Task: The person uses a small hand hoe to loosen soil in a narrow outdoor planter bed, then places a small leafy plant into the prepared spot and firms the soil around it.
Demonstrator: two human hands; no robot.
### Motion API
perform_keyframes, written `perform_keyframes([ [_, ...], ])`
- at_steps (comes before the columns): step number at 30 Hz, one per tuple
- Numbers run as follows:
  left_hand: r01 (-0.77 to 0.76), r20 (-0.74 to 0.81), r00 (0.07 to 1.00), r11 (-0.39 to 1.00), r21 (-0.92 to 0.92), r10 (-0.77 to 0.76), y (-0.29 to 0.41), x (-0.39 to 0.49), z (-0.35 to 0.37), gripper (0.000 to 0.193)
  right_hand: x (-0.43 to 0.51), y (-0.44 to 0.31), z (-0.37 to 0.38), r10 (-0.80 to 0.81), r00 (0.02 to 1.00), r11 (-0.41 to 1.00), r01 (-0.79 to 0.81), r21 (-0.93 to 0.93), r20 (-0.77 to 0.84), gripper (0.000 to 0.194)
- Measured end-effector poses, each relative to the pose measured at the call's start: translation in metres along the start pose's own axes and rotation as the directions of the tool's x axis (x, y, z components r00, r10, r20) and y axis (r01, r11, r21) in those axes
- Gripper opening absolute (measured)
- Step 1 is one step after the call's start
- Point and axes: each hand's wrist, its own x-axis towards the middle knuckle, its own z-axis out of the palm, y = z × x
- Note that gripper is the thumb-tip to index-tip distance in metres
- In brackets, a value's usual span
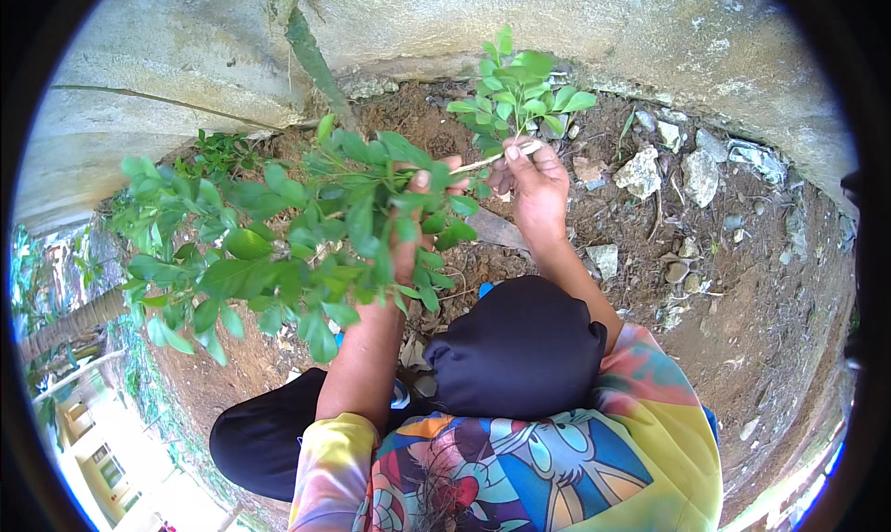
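A large leafy branch [278, 254] spreads to the left, and my left hand [418, 184] is closed around its stem, partly hidden by leaves. From that hand a pale, bare stem [480, 163] runs right to my right hand [532, 184], whose thumb and fingers pinch its end. A smaller green sprig [515, 90] stands just beyond my right fingertips. Whether it is rooted in the soil or held in those fingers I cannot tell. Under my hands lies a flat grey-brown piece [495, 227], its kind unclear.
A weathered concrete wall [445, 17] curves around the far side. Broken stones [639, 174] litter the brown soil [696, 254] to the right. A mossy stem [310, 52] leans against the wall. My bent knee [522, 344] is close below my hands.
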Motion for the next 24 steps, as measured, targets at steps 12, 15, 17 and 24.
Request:
perform_keyframes([
  [12, 0.117, 0.090, 0.988, 0.988, 0.098, -0.126, -0.019, 0.021, -0.039, 0.033, 0.003, -0.004, -0.018, 0.384, 0.905, 0.923, -0.381, 0.054, -0.182, 0.013],
  [15, 0.068, 0.077, 0.994, 0.996, 0.055, -0.072, -0.025, 0.017, -0.039, 0.035, 0.005, 0.001, -0.040, 0.365, 0.921, 0.868, -0.390, -0.309, -0.137, 0.013],
  [17, 0.092, 0.186, 0.977, 0.994, 0.056, -0.101, -0.040, 0.030, -0.031, 0.035, 0.007, 0.014, -0.078, 0.248, 0.962, 0.674, -0.258, -0.692, -0.117, 0.011],
  [24, 0.017, 0.135, 0.980, 0.731, 0.682, -0.149, -0.094, 0.076, -0.024, 0.060, -0.004, -0.047, -0.117, 0.363, 0.924, 0.364, -0.260, -0.894, -0.121, 0.023],
])
